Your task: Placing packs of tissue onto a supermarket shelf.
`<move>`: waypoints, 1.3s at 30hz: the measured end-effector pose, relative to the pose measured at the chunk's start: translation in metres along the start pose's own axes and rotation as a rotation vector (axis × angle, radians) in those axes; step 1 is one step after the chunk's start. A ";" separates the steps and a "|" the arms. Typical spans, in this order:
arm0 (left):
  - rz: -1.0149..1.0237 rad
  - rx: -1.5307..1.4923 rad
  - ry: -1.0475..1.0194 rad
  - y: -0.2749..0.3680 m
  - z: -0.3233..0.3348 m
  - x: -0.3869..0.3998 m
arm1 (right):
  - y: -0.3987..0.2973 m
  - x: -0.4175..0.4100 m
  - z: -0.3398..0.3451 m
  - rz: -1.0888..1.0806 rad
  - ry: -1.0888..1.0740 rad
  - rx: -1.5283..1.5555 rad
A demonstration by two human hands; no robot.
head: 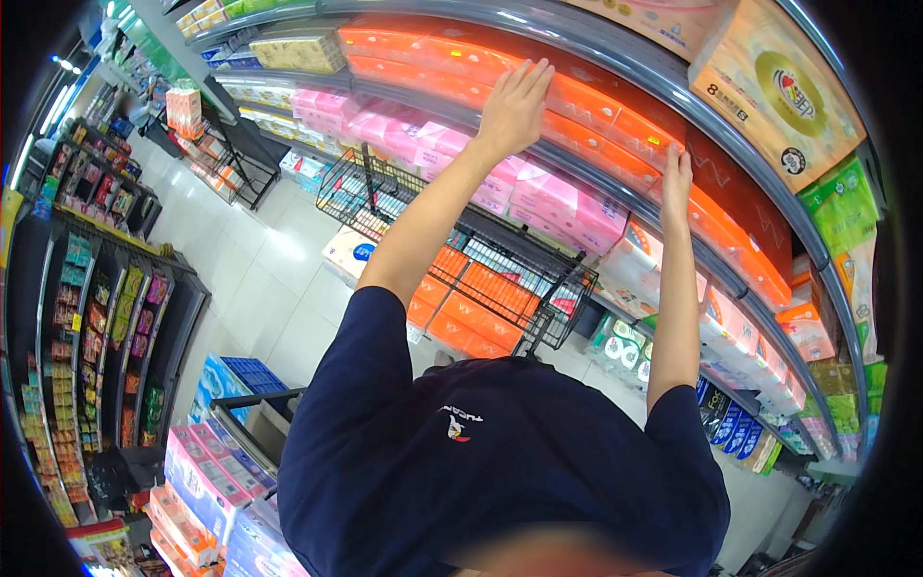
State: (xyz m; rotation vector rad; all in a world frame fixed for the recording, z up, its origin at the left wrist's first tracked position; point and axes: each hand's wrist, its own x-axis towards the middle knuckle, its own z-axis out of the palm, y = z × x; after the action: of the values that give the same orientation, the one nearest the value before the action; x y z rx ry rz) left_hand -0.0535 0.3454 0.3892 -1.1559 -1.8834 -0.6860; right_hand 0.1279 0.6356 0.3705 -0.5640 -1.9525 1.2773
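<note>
Both my arms reach forward to a shelf stacked with orange tissue packs (577, 101). My left hand (513, 104) lies with its fingers extended against the front of the packs. Further right, my right hand (676, 184) is upright, its fingers touching the front edge of the orange packs. Neither hand is closed around a pack. Pink tissue packs (469, 155) fill the shelf below. Under my arms is a black wire rack (505, 249), with more orange packs (476, 314) in it.
A large tissue pack (786, 94) stands on the shelf above, at right. A white pack (350, 252) is beside the wire rack. Packaged goods on a cart (245, 404) stand at lower left. Snack shelves (94, 310) line the left, and a person (137, 112) is far down the aisle.
</note>
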 end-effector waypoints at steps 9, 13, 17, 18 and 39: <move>-0.308 -0.005 0.243 -0.148 -0.019 -0.023 | 0.010 -0.143 -0.005 -0.069 0.043 0.118; -0.192 0.055 0.108 -0.242 -0.036 -0.011 | 0.068 -0.226 -0.011 0.142 -0.054 0.016; -0.056 0.049 -0.147 -0.292 -0.031 -0.006 | 0.091 -0.292 -0.022 0.427 -0.106 0.035; -0.047 0.016 -0.190 -0.292 -0.031 -0.004 | 0.097 -0.303 -0.026 0.480 -0.122 0.019; 0.018 0.065 -0.004 -0.283 -0.035 0.000 | 0.082 -0.374 0.000 0.566 -0.034 -0.041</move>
State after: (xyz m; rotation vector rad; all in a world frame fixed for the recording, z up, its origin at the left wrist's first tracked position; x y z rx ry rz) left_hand -0.2958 0.1951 0.3972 -1.1320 -1.8825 -0.6085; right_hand 0.3657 0.4111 0.1720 -1.1816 -1.9167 1.5876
